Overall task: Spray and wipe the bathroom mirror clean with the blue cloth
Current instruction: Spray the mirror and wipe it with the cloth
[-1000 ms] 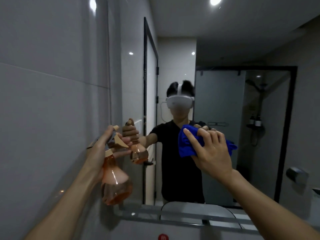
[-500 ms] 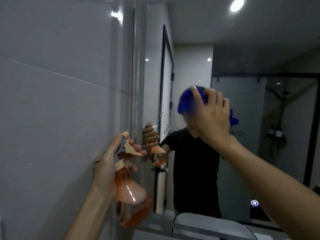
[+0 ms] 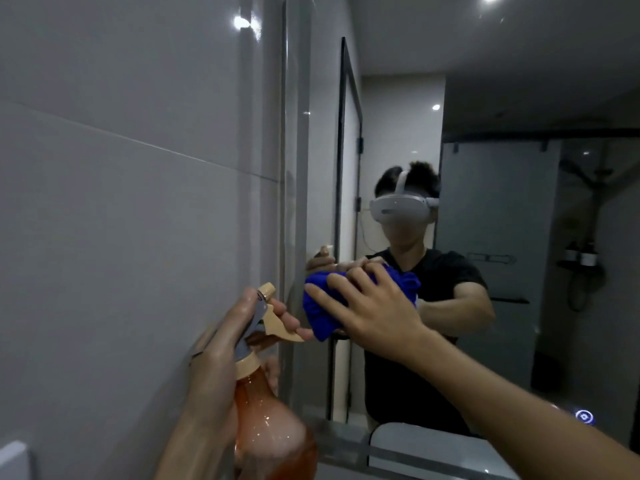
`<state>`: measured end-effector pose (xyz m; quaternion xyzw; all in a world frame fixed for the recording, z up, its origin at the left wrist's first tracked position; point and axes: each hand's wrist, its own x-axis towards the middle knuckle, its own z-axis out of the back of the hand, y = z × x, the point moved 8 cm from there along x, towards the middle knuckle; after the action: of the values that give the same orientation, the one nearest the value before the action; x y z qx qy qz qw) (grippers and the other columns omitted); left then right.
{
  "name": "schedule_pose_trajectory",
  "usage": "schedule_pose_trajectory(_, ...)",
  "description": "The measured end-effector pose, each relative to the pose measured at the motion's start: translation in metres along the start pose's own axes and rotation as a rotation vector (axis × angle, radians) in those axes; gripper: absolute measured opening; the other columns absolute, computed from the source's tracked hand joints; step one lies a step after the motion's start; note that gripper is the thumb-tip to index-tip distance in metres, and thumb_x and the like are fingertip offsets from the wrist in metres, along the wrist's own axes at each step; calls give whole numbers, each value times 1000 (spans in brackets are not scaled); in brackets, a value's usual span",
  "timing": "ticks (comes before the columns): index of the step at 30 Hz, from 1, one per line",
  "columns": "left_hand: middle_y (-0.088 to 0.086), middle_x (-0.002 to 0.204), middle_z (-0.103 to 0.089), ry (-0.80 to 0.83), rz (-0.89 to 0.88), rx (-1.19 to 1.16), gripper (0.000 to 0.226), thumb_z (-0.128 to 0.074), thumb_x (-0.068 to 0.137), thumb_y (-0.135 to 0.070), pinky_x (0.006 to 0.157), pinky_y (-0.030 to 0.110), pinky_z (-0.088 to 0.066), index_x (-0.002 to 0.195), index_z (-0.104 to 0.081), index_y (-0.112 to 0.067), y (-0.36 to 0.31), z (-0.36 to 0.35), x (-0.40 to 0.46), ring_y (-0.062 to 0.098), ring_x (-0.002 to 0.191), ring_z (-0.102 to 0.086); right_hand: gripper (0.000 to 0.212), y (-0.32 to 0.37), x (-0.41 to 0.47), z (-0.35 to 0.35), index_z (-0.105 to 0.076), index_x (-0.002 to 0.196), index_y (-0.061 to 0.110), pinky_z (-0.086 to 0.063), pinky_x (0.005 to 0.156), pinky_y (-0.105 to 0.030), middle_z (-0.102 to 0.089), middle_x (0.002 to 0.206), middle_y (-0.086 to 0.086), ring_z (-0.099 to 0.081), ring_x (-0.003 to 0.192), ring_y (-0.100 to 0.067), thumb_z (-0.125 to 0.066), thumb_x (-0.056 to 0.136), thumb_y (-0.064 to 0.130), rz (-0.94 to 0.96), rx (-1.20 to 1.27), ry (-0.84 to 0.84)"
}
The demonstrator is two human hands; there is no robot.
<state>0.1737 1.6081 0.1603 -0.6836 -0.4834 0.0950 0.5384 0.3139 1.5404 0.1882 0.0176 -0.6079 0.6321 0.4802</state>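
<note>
Glossy grey wall tiles (image 3: 121, 202) fill the left half of the frame. At lower centre-left, the left hand (image 3: 221, 341) wraps its fingers round the neck of a spray bottle (image 3: 270, 431) (a bulbous, translucent amber body with a beige trigger head), one fingertip resting on the trigger. Just right of it, at mid-frame, the right hand (image 3: 374, 313) presses a bunched, soft blue cloth (image 3: 322, 306) against the smooth mirror (image 3: 502, 220), fingers splayed over the folds. The mirror spans the right half, reflecting the person and a frosted shower door. A pale rounded basin (image 3: 433, 445) sits at lower right.
</note>
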Motion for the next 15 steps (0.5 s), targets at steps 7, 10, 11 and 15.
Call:
schedule_pose_trajectory(7,17,80,-66,11,-60,-60,38,-47,98,-39,36,23,-40,86,-67,-9,-6,-4,-20,33,82,-72,65,-119,108,32,-39,147,17,-42,87,-50,-50,130,-16,-51,109,-36,-61,89,37,-496,-73,-77)
schedule_pose_trajectory(10,17,80,-65,13,-86,-56,36,-51,93,-41,36,22,-39,86,-68,-11,-10,-10,-22,37,85,-70,65,-116,132,32,-40,146,19,-41,89,-50,-51,129,-15,-50,109,-35,-62,88,38,-570,-62,-112)
schedule_pose_trajectory(11,17,80,-65,-6,-86,-49,35,-51,93,-41,36,23,-40,87,-68,-11,-9,-10,-22,38,85,-70,64,-102,131,28,-40,146,19,-40,91,-50,-50,131,-15,-49,111,-35,-62,88,37,-527,-60,-109)
schedule_pose_trajectory(15,16,80,-65,-31,-85,-110,35,-51,95,-38,38,24,-47,88,-69,-9,-10,-13,-20,33,79,-68,70,-6,82,-6,-39,146,19,-35,96,-53,-45,137,-14,-46,116,-37,-66,84,34,-135,22,8)
